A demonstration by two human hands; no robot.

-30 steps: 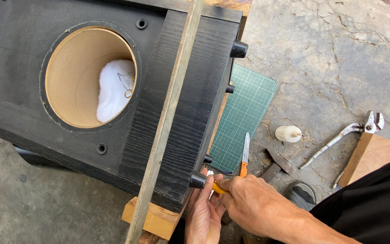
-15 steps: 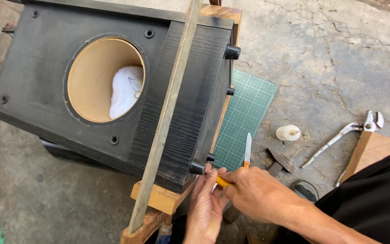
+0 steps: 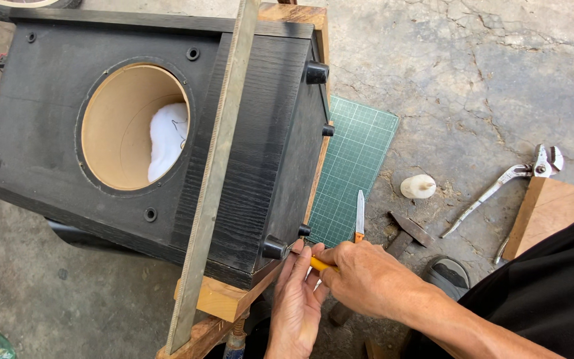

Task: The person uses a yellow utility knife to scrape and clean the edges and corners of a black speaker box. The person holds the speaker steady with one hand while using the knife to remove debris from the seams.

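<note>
Little has moved since half a second earlier: view steadier, both hands in place. Right hand [image 3: 367,279] clamped on yellow-handled tool [image 3: 319,264], tip at black rubber foot [image 3: 274,248] on near corner of black speaker cabinet [image 3: 254,166]. Left hand [image 3: 297,302] open beneath, steadying. Metal ruler [image 3: 214,173] across cabinet; green cutting mat [image 3: 357,166] right.

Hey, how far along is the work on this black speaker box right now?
Done: the round hole in the box is cut, with white wadding inside and a ruler across it. In hand: the right hand presses a yellow-handled tool by the corner foot, left hand steadying. The hole is still empty.
</note>
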